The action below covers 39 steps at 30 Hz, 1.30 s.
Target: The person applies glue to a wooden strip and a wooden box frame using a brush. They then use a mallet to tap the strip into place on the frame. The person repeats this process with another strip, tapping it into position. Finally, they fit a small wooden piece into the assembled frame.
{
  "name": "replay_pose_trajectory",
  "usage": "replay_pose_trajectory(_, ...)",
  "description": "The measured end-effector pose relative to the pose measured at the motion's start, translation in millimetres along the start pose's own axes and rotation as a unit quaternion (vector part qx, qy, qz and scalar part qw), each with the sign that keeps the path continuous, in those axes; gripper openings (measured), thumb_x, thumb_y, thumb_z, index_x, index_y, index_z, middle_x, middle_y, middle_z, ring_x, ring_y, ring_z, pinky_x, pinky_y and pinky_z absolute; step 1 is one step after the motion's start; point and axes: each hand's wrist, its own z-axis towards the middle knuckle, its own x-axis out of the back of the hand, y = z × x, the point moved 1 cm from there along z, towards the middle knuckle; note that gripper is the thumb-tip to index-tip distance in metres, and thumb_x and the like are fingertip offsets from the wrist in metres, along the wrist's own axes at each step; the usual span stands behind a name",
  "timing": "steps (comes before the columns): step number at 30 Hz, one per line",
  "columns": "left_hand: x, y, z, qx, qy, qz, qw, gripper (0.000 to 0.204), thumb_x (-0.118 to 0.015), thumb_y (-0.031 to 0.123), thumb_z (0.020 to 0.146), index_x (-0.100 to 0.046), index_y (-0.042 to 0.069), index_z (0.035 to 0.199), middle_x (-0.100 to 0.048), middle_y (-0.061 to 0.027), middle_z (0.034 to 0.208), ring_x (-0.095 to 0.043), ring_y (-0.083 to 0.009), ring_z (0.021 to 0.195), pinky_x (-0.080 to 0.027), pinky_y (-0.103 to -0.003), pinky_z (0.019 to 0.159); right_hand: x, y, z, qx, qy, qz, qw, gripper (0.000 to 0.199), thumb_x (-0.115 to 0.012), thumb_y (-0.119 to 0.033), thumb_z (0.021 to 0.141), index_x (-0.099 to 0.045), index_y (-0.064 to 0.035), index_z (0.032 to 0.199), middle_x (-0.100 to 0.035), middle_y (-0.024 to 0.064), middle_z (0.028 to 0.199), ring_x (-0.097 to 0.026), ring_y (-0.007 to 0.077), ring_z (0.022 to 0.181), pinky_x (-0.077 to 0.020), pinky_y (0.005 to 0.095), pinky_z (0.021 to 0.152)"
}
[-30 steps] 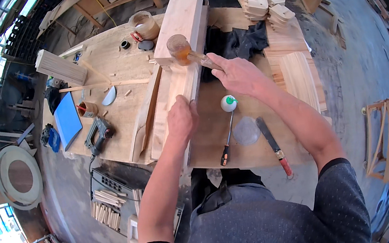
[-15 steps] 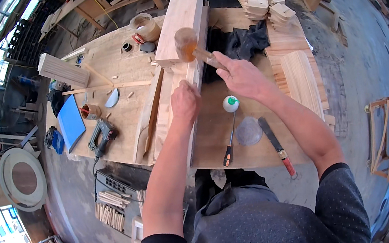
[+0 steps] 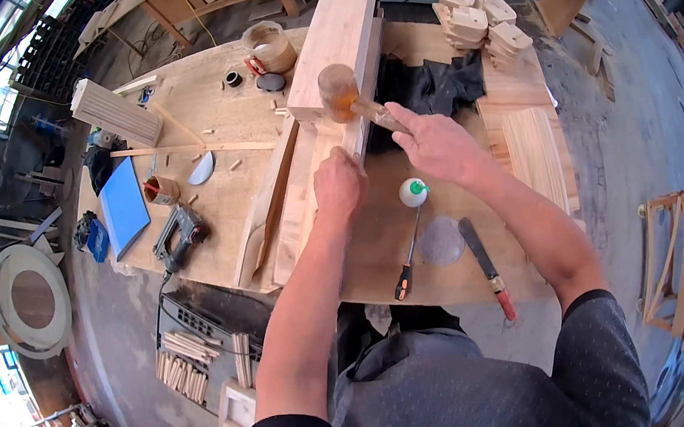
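Right fingers: wrapped round handle of mallet (image 3: 339, 93); right hand (image 3: 441, 147)
Left fingers: curled, at board edge; can't tell if pinching anything; left hand (image 3: 340, 186)
Mallet: head over near end of block (image 3: 335, 33), contact unclear
Board (image 3: 298, 241): under left hand, lengthwise on table (image 3: 365, 254)
Right of board: bottle (image 3: 411, 196), green cap; screwdriver (image 3: 406, 272); clear disc (image 3: 442, 242); red-handled blade (image 3: 478, 252)
Beside block, right: black cloth (image 3: 438, 87)
Left of board: nail gun (image 3: 181, 237); blue sheet (image 3: 125, 207)
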Motion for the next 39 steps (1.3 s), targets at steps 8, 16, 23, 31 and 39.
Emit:
replay_pose_trajectory(8, 1.4, 5.9, 4.3, 0.004, -0.010, 0.029, 1.000, 0.028, -0.064, 0.022, 0.097, -0.059, -0.004, 0.089, -0.069, -0.0330, 0.083, -0.069, -0.0516, 0.082, -0.055, -0.058, 0.076, -42.3, 9.9, -40.1, -0.202, 0.102, 0.441, 0.869, 0.036, -0.052, -0.023, 0.107, -0.054, -0.0122, 0.141, -0.066, 0.0100, 0.090, -0.062, 0.0223, 0.060, -0.0535, 0.0375, 0.058)
replay_pose_trajectory(16, -1.9, 11.6, 15.1, 0.042, -0.041, 0.016, 0.998, 0.027, -0.065, 0.021, 0.097, -0.061, -0.006, 0.096, -0.070, -0.0332, 0.088, -0.071, -0.0505, 0.088, -0.057, -0.056, 0.081, -76.9, -25.9, -50.5, -0.293, 0.044, 0.655, 0.695, 0.026, -0.049, -0.021, 0.110, -0.052, -0.0189, 0.136, -0.049, -0.0026, 0.076, -0.044, 0.0046, 0.051, -0.0416, 0.0229, 0.045)
replay_pose_trajectory(23, 0.0, 12.1, 17.4, 0.079, -0.052, 0.014, 0.995, 0.024, -0.066, 0.020, 0.095, -0.061, -0.003, 0.098, -0.071, -0.0314, 0.091, -0.071, -0.0504, 0.090, -0.057, -0.057, 0.081, -67.8, -34.0, -49.0, -0.308, 0.038, 0.613, 0.726, 0.008, -0.052, -0.022, 0.109, -0.054, -0.0166, 0.115, -0.048, -0.0025, 0.075, -0.044, 0.0038, 0.051, -0.0404, 0.0228, 0.044)
replay_pose_trajectory(31, -3.6, 4.4, 14.2, 0.043, -0.022, -0.015, 0.999, 0.028, -0.065, 0.023, 0.095, -0.062, -0.005, 0.096, -0.070, -0.0338, 0.089, -0.070, -0.0516, 0.088, -0.056, -0.057, 0.081, -9.2, -17.4, -34.8, -0.036, 0.133, 0.155, 0.978, 0.058, -0.058, -0.019, 0.103, -0.043, -0.0095, 0.158, -0.072, 0.0252, 0.098, -0.071, 0.0401, 0.088, -0.0548, 0.0442, 0.083)
replay_pose_trajectory(39, -9.8, 0.0, 14.4, 0.049, 0.000, -0.013, 0.999, 0.029, -0.066, 0.024, 0.094, -0.063, -0.005, 0.095, -0.070, -0.0326, 0.089, -0.070, -0.0504, 0.087, -0.056, -0.057, 0.080, 14.2, -18.8, -17.2, 0.004, 0.070, -0.006, 0.998, 0.057, -0.056, -0.027, 0.103, -0.043, -0.0160, 0.157, -0.071, 0.0266, 0.104, -0.068, 0.0476, 0.097, -0.0530, 0.0549, 0.088)
